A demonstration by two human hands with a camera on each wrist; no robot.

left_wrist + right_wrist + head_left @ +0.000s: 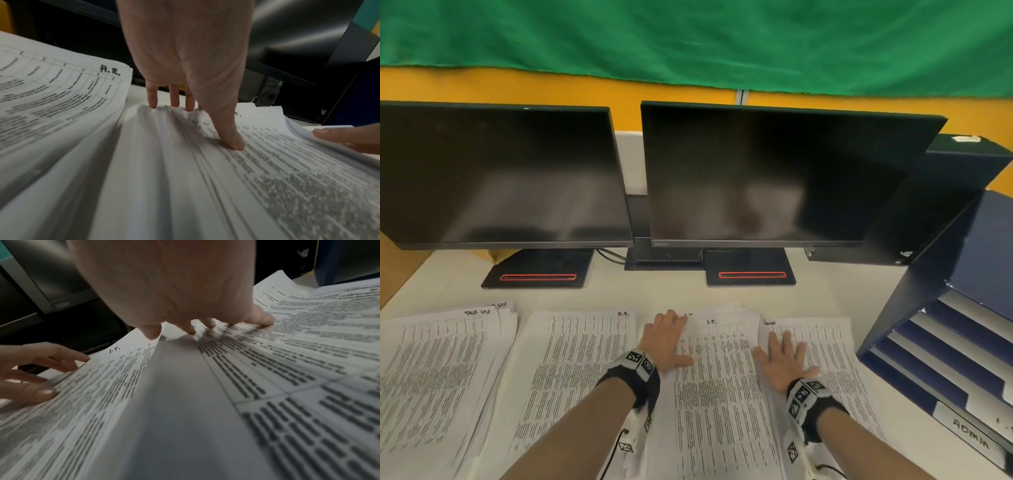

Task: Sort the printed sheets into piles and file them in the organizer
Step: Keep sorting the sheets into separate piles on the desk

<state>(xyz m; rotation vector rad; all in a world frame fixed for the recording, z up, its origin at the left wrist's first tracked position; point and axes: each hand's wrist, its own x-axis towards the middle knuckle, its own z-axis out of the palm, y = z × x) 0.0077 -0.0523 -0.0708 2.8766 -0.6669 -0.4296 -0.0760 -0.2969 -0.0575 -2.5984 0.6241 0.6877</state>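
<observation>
Printed white sheets marked "I.T." (717, 370) form one of four piles lying left of the dark blue tiered organizer (941, 342); sorting looks done, filing remains. Left wrist view: left hand (185, 65) spread, fingertips pressing that pile's edge. Right wrist view: right hand (174, 288) flat, fingers splayed.

My head view is evenly lit from overhead, edges bowed by the wide lens; both monitors (774, 174) show soft grey glare. My wrist views are dimmer, print on the sheets (287, 402) blurring toward 6 o'clock, shadows under each palm.
</observation>
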